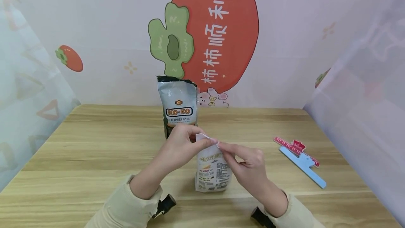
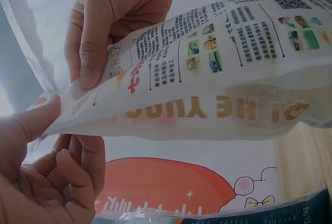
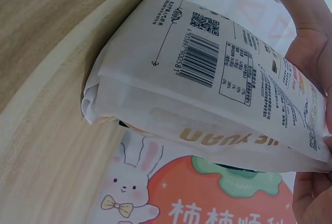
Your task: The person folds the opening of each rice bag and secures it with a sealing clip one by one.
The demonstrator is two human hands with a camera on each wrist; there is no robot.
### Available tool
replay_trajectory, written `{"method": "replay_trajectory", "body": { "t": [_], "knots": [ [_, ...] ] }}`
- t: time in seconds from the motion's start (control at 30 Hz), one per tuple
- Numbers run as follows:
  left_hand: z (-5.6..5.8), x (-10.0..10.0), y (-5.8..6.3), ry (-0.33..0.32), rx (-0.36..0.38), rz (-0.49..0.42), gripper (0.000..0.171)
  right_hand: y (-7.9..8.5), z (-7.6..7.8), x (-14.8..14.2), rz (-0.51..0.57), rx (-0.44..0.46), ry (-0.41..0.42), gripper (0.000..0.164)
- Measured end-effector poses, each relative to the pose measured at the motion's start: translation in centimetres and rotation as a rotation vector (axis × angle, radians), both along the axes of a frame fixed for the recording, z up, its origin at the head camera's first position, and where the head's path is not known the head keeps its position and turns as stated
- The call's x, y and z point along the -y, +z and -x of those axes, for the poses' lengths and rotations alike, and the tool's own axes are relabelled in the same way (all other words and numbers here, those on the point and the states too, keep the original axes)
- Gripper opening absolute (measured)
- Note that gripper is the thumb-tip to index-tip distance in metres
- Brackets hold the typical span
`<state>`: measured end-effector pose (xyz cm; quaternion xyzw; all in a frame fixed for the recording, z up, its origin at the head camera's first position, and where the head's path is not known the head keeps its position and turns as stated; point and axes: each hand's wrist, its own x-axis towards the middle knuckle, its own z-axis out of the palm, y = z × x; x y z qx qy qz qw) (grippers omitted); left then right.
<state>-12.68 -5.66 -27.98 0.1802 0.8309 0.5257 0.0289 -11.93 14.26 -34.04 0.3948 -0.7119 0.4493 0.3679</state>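
Pinching the white HE YUAN bag (image 1: 212, 177) at the top with left hand (image 1: 185, 144) and right hand (image 1: 250, 163), work along slowly, without tipping it.

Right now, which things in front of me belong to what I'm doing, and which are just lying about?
In the job:
- white bag, its top pinched
- left hand and right hand, both pinching it

Lying about, untouched:
- KO-KO bag, behind
- red clip and blue clip, off to the right
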Motion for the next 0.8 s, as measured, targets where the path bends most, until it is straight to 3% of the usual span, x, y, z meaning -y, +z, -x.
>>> {"method": "replay_trajectory", "body": {
  "t": [0.13, 0.3, 0.47, 0.7, 0.8],
  "knots": [
    [-0.2, 0.0, 0.0, 0.027, 0.022, -0.001, 0.015, 0.0, -0.1, 0.1, 0.000, 0.023, -0.004, 0.025],
    [-0.2, 0.2, -0.1, 0.007, 0.024, -0.004, 0.017, 0.3, -0.3, 0.2, -0.017, 0.065, -0.017, 0.009],
    [-0.4, 0.3, 0.0, 0.002, 0.028, -0.002, 0.015, 0.8, -0.4, -0.2, -0.058, 0.175, -0.009, 0.023],
    [-0.6, 0.2, 0.1, 0.009, 0.008, -0.020, 0.014, 1.4, 0.0, -1.6, -0.120, 0.308, 0.077, 0.019],
    [-0.6, 0.1, 0.1, 0.012, -0.009, -0.021, 0.014, 1.5, 0.1, -1.9, -0.140, 0.338, 0.075, 0.018]
  ]
}}
